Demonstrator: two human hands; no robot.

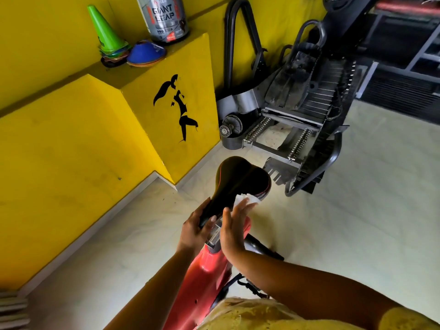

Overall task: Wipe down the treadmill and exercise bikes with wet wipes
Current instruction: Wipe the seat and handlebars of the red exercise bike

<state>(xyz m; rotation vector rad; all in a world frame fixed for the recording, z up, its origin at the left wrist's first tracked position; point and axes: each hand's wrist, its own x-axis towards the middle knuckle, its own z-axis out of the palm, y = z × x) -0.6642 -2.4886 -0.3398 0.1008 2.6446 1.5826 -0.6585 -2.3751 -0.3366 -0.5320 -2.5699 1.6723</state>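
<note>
Head view, looking down the length of an exercise bike: red frame (209, 270) running up from the bottom edge, black saddle (240, 179) sitting on top of it around mid-frame. Gripping the saddle's narrow nose with the left hand (195, 227), fingers curled round it. Pressing a white wet wipe (247, 200) onto the saddle's right flank with the right hand (234, 225), fingers straight and close together, flat on the wipe, no pinching. Worth noting the layout: long axis of the saddle pointing away from the body, nose nearest, broad rear end farthest, so most of the top surface lying ahead of and a bit left of the wipe. Probably calls for a push forward along that axis with the right hand, being the one on the wipe and nearer the wide end, while bracing with the left. Just a guess though. Readable text: "GIANT LEAP" in big letters plus "PRO" lower down on a silver tub (164, 17) up on the yellow ledge (190, 67), rest of the label too small to make out. Next to it, a green cone (104, 29) and a stack of blue disc markers (145, 53). No brand visible on the bike itself. Beyond the saddle, a stripped-down machine (304, 110) with bare chains and slats, can't tell what kind.
</note>
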